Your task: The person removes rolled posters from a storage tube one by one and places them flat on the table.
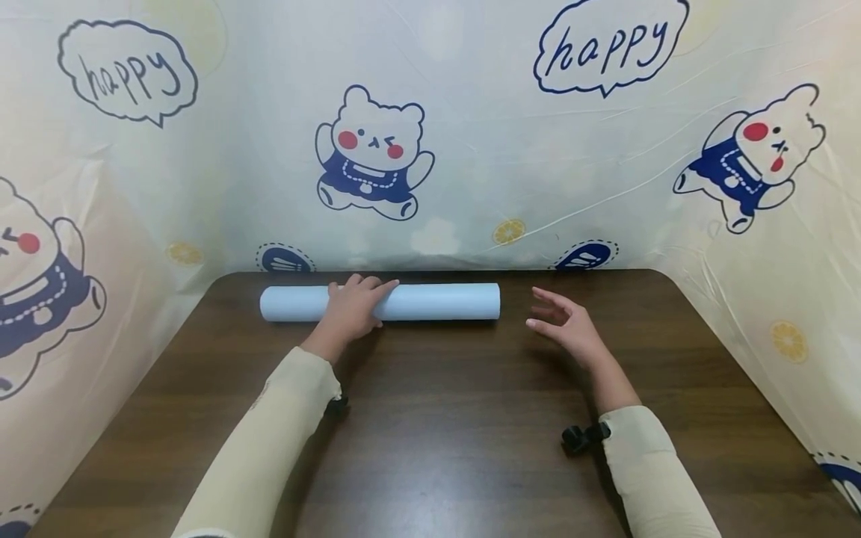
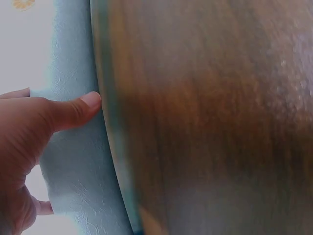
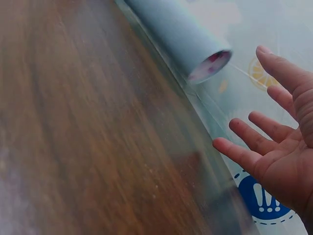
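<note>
A long pale blue roll (image 1: 444, 302) lies crosswise near the far edge of the table. My left hand (image 1: 353, 306) grips it left of its middle, from above. The thumb (image 2: 78, 111) lies along the near side in the left wrist view, while the fingers reach over the far side and are partly hidden. Off the roll's right end, my right hand (image 1: 568, 326) hovers apart from it, holding nothing, its fingers spread and loosely bent. In the right wrist view the roll's open end (image 3: 211, 67) shows a hollow inside with reddish marks.
The dark brown wooden table (image 1: 430, 418) has a shiny surface. A pale curtain (image 1: 471, 149) printed with bears and speech bubbles rises behind its far edge and along both sides. Small black devices (image 1: 584, 439) sit at the wrists.
</note>
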A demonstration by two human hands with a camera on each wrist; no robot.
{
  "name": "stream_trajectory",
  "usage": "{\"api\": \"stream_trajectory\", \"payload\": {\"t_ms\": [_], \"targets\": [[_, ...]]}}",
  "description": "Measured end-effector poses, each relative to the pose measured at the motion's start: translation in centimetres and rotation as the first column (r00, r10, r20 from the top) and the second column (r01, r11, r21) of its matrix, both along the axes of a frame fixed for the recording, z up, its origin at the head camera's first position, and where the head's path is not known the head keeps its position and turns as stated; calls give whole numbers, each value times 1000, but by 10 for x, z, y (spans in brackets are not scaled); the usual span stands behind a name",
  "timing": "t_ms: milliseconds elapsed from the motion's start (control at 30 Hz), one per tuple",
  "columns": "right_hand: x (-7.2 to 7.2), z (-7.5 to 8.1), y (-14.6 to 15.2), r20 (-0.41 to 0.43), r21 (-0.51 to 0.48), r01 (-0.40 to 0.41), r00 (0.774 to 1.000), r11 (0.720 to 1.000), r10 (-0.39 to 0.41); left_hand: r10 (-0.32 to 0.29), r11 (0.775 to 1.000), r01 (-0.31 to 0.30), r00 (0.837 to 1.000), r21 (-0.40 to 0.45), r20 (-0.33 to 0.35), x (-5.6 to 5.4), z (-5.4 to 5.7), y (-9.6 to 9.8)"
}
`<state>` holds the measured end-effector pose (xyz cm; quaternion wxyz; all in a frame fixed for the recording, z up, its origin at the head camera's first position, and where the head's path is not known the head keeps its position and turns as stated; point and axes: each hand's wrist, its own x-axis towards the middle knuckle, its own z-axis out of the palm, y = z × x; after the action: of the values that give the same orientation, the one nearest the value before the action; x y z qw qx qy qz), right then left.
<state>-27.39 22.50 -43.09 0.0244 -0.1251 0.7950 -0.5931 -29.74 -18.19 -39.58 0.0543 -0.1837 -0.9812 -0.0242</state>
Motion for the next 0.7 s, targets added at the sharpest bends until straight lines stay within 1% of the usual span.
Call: {"api": "stream_trajectory", "payload": {"t_ms": [233,367,433,533,633,700], "targets": [[6,5,-4,-11,-36,-25,1000,999,25,-27,998,32,995,48,-98,10,7,-9],[10,8,-9,-37,-83,-42,999,996,39,-47,996,59,986,71,-157,15,8,-12],[12,9,-12,-50,-124,-55,998,991,49,-63,993,80,980,86,-189,17,8,-14],[16,11,-17,-51,-228,-82,996,970,72,-83,988,112,966,107,-245,19,8,-16],[20,14,-21,-44,-329,-103,995,939,94,-101,981,147,947,131,-305,22,7,-19],[23,16,-23,-45,-366,-102,995,925,92,-112,975,169,936,146,-334,23,7,-20]]}}
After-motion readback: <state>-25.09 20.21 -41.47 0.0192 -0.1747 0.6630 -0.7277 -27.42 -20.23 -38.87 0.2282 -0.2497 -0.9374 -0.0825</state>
